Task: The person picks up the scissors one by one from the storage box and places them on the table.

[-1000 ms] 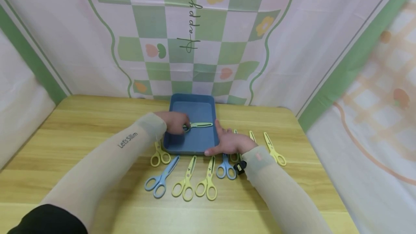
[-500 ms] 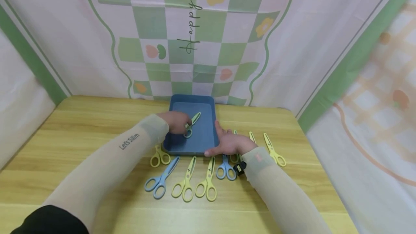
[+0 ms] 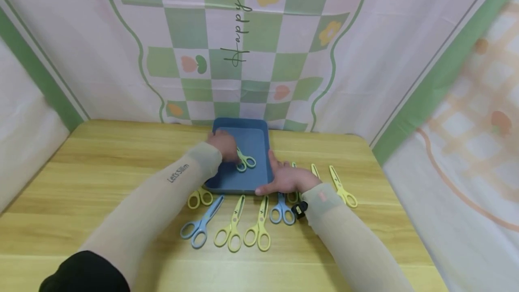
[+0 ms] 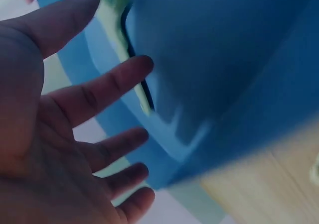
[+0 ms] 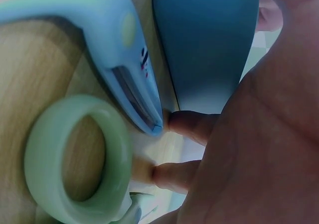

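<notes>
My left hand [image 3: 225, 145] is over the blue tray [image 3: 239, 190], its fingers loosely extended and spread in the left wrist view. Light green scissors [image 3: 243, 158] lie inside the tray; their loops show beside the hand, which hides the blades from the head view. In the left wrist view the index fingertip overlaps the blade of the scissors [image 4: 117, 31], and the thumb tip is close to the handle end. My right hand [image 3: 288, 179] rests at the tray's right side, thumb stretched to the near corner, fingers along the side.
In front of the tray, yellow scissors [image 3: 233, 226] and blue scissors [image 3: 200, 224] lie on the wooden table [image 3: 178, 269]. More scissors [image 3: 339, 187] lie right of it, some partly under the right hand. A patterned cloth [image 3: 227, 26] hangs behind.
The scissors in the tray have turned from blades pointing right to loops at the near right. My left hand has moved right and slightly away over them. My right hand stays put.
</notes>
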### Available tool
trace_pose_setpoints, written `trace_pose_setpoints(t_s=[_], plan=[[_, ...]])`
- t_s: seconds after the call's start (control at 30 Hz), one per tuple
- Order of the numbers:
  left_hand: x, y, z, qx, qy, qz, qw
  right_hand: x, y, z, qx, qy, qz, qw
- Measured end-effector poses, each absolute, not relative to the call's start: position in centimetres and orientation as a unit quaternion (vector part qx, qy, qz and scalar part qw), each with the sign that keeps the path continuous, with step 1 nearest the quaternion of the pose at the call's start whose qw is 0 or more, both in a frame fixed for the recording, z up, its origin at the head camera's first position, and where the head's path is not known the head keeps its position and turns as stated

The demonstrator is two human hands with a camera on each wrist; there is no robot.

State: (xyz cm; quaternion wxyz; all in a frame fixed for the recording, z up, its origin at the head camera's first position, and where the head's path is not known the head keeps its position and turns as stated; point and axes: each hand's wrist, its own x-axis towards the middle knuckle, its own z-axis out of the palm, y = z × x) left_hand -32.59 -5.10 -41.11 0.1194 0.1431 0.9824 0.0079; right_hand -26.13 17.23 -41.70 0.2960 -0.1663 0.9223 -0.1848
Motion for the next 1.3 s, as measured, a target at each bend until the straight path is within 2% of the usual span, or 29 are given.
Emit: trace_pose_setpoints(t_s=[0.3,0.87,1.1,1.3], plan=[[-30.2,-4.0,-39.0,0.16,0.978,-0.02,0.131,-26.2,17.1,-41.9,-0.165,0.921,-0.188,0.297],[-32.7,-4.2,-40.8,0.161,0.979,-0.016,0.126,-26.3,17.1,-41.8,-0.158,0.92,-0.191,0.302],[-33.5,-4.9,-41.3,0.158,0.981,-0.002,0.108,-26.2,17.2,-42.0,-0.155,0.921,-0.191,0.303],[-32.9,-5.9,-40.0,0.16,0.982,0.024,0.098,-26.2,17.2,-41.8,-0.157,0.922,-0.182,0.302]])
